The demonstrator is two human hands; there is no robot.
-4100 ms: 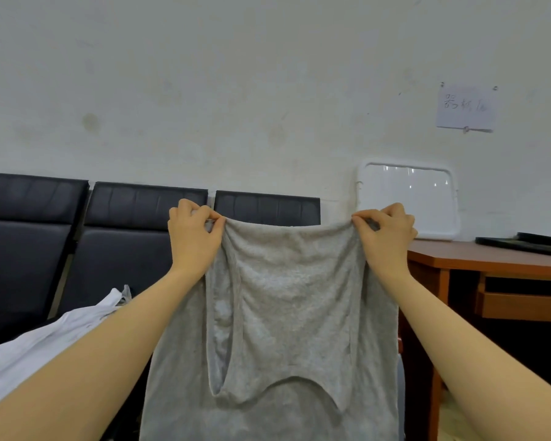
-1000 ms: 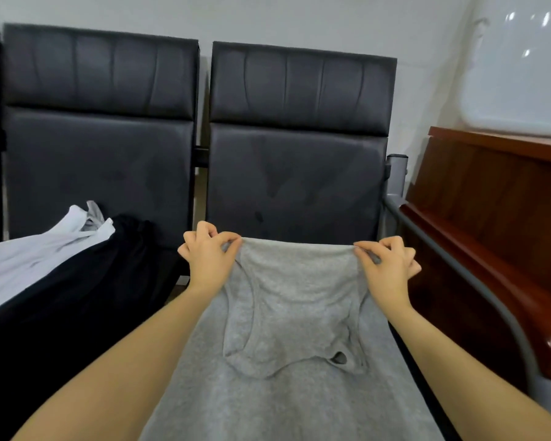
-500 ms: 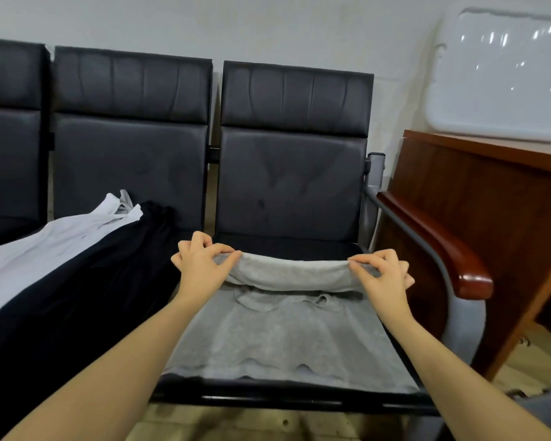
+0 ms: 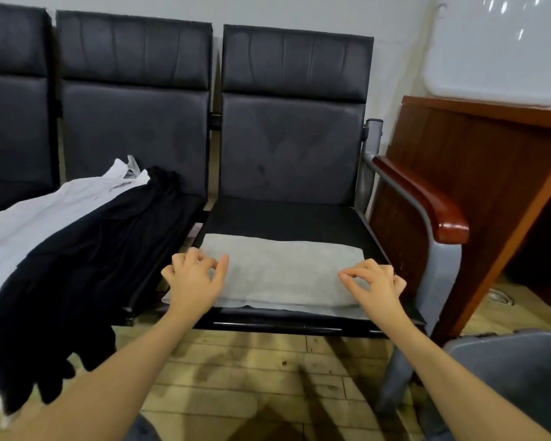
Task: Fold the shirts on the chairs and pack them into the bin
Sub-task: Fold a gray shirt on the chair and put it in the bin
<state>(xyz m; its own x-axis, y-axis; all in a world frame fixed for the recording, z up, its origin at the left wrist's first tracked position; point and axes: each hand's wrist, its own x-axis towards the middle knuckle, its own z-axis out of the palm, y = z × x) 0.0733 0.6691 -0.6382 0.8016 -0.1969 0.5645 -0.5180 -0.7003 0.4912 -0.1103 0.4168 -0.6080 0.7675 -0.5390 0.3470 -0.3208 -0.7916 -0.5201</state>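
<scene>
Grey shirt (image 4: 283, 272) folded once on chair seat (image 4: 287, 218), left hand (image 4: 194, 281) and right hand (image 4: 374, 286) fingers loosely curled, pinching nothing; next pinch side edges evenly, fold across.

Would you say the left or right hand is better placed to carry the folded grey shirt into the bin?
Probably the right hand: it hovers over the grey shirt's right end, and the bin sits on that side.

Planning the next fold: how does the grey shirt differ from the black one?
The grey shirt lies folded flat on the right seat; the black shirt sprawls unfolded, hanging off its seat's front. The grey lies alone; the black overlaps a white shirt. Neither is packed.
</scene>
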